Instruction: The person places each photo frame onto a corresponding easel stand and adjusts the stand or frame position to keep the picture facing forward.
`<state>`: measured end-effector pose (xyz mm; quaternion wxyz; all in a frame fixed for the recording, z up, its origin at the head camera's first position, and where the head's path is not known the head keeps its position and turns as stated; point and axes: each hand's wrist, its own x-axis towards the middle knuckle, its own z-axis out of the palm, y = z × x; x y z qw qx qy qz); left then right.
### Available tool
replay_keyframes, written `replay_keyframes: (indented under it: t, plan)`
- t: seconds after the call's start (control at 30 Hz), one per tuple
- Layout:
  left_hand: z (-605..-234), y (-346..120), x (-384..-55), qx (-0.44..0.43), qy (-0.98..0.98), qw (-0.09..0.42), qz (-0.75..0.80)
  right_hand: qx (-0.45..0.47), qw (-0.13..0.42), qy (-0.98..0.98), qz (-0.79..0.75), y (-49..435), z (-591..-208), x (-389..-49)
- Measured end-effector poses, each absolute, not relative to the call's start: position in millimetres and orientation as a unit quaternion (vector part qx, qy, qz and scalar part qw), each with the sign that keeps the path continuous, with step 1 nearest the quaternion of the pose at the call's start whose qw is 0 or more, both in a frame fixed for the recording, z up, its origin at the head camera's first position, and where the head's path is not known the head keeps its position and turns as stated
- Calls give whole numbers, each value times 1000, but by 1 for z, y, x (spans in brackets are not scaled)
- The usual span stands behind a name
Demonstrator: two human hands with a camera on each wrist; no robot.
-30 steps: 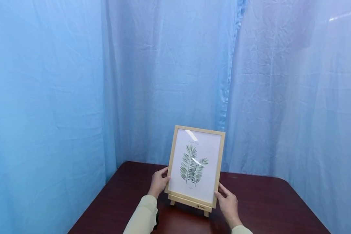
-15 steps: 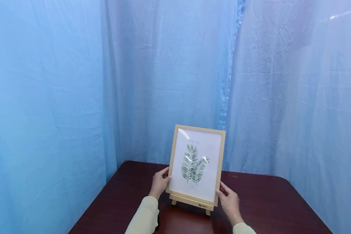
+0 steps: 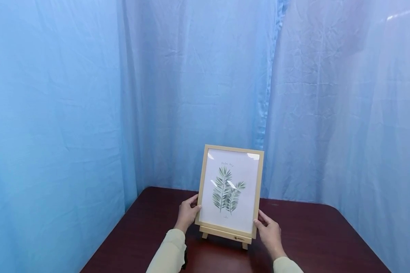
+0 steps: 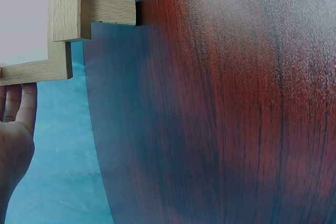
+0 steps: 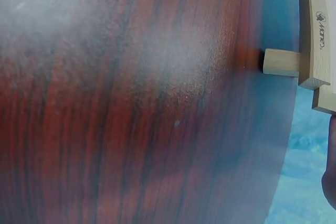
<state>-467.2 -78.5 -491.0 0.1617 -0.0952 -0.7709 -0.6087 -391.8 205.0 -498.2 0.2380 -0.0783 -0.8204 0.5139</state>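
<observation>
A light-wood picture frame (image 3: 261, 170) stands upright, leaning slightly back, on a small wooden easel (image 3: 225, 234). Behind its glass is a white print (image 3: 239, 163) of green palm leaves. My left hand (image 3: 187, 214) grips the frame's left side low down, thumb in front and fingers behind the edge. On the opposite side, lower still, my right hand (image 3: 270, 234) pinches the frame's edge. The left wrist view catches the frame's corner (image 4: 62, 72) above the fingers; in the right wrist view the easel's ledge (image 5: 314, 40) shows dark lettering, with only part of the hand visible.
The easel stands on a dark red-brown wooden table (image 3: 314, 235) with rounded far corners. Light blue curtains (image 3: 198, 94) hang close behind the table and along its sides.
Glare patches on the glass have shifted. Frame, easel and hands sit slightly further right and higher in the head view, and the table has shifted similarly. Both hands keep their hold.
</observation>
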Motion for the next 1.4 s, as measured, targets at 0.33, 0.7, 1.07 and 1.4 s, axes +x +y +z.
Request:
replay_keyframes:
  t: [0.33, 0.7, 1.07, 1.4]
  plan:
    - [-491, -77, -465, -97, -766, 161, -614, -69, 235, -822, 515, 210, -500, -396]
    - [-491, -76, -461, -100, -767, 165, -612, -53, 225, -826, 514, 217, -500, -399]
    - [-492, -76, -459, -99, -761, 163, -620, -42, 217, -830, 512, 220, -497, -400]
    - [-492, -77, -455, -96, -760, 164, -621, -34, 205, -827, 523, 222, -496, -406]
